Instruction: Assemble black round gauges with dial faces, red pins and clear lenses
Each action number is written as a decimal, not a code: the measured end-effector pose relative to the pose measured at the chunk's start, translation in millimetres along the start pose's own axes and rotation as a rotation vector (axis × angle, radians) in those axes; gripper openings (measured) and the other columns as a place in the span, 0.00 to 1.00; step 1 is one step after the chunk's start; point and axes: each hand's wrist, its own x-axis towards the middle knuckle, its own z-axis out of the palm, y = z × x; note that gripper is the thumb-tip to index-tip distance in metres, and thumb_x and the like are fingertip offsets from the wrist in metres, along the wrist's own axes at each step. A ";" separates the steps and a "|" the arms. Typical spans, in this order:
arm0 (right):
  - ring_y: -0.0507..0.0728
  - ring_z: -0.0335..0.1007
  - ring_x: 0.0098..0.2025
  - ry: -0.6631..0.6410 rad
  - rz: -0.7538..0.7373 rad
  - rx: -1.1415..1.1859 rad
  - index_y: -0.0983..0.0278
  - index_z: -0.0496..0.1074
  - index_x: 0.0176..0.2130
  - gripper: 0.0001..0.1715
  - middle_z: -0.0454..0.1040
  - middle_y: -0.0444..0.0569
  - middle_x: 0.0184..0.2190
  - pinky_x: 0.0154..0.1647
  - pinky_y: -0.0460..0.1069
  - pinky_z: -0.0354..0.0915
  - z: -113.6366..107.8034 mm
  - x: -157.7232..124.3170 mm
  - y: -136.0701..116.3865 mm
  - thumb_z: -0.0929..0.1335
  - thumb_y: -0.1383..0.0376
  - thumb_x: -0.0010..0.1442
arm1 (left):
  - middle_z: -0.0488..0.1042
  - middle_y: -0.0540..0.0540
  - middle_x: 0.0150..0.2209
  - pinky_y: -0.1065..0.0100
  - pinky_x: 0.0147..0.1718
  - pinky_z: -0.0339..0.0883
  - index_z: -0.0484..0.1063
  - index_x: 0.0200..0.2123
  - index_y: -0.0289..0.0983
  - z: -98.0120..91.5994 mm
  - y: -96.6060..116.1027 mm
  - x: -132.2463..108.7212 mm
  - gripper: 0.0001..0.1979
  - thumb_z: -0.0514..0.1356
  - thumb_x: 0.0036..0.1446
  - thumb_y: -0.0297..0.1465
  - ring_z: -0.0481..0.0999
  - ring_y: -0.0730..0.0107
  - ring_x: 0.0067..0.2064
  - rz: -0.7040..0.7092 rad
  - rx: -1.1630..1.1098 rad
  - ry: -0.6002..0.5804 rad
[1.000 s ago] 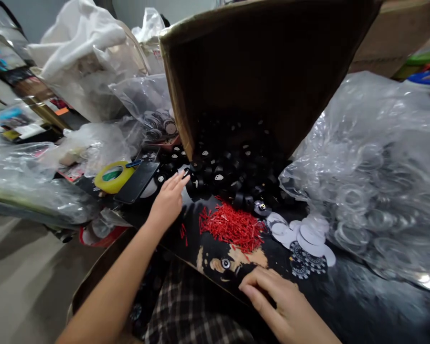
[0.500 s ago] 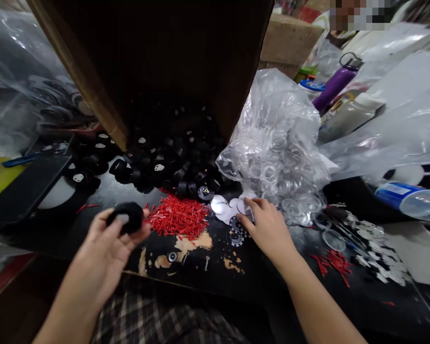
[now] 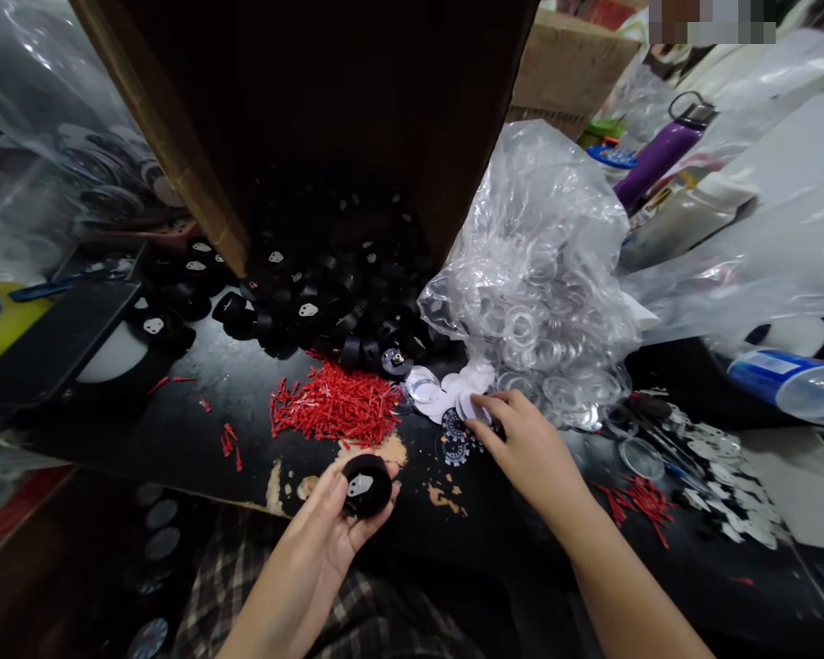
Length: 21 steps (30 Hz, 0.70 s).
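My left hand (image 3: pixel 319 540) is closed round a round black part (image 3: pixel 366 484) with a white patch on it, held just above the table's near edge. My right hand (image 3: pixel 525 446) rests on the black table (image 3: pixel 247 430), its fingertips pinched on a small white paper disc (image 3: pixel 468 405) in a loose stack of discs (image 3: pixel 453 384). Printed dial faces (image 3: pixel 455 439) lie beside that hand. Between the hands lies a pile of red pins (image 3: pixel 336 412). Behind it, many black parts (image 3: pixel 316 311) spill from a tipped cardboard box (image 3: pixel 302 119).
A clear bag of transparent rings (image 3: pixel 542 275) sits right of the box. Further right lie a plastic bottle (image 3: pixel 789 384), a purple flask (image 3: pixel 659 151), more red pins (image 3: pixel 635 503) and white discs (image 3: pixel 714 448). A dark phone (image 3: pixel 55 343) and yellow tape roll (image 3: pixel 0 320) lie left.
My left hand has carried the black part from left of the red pins down and right toward my body. My right hand stays at the white discs.
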 end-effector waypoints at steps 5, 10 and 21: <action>0.60 0.73 0.46 0.039 -0.042 0.168 0.63 0.75 0.45 0.15 0.77 0.51 0.42 0.49 0.56 0.66 -3.6 -2.8 6.1 0.63 0.61 0.64 | 0.78 0.38 0.49 0.57 0.51 0.69 0.76 0.45 0.35 -0.3 -6.1 -0.1 0.16 0.58 0.59 0.39 0.76 0.56 0.50 -0.041 -0.053 -0.022; 0.59 0.75 0.39 0.218 0.029 0.306 0.63 0.72 0.41 0.13 0.78 0.51 0.36 0.42 0.53 0.66 -9.1 -14.0 -17.8 0.61 0.61 0.65 | 0.78 0.41 0.49 0.56 0.55 0.65 0.76 0.45 0.37 2.3 -5.6 0.8 0.16 0.58 0.59 0.39 0.73 0.56 0.54 0.073 -0.056 -0.017; 0.51 0.66 0.27 -0.211 0.226 0.993 0.62 0.67 0.36 0.09 0.69 0.42 0.27 0.28 0.46 0.64 4.9 -28.8 -72.8 0.68 0.59 0.58 | 0.79 0.44 0.47 0.61 0.54 0.64 0.76 0.46 0.41 7.0 -15.3 -0.2 0.16 0.59 0.59 0.41 0.72 0.58 0.55 0.173 -0.065 -0.119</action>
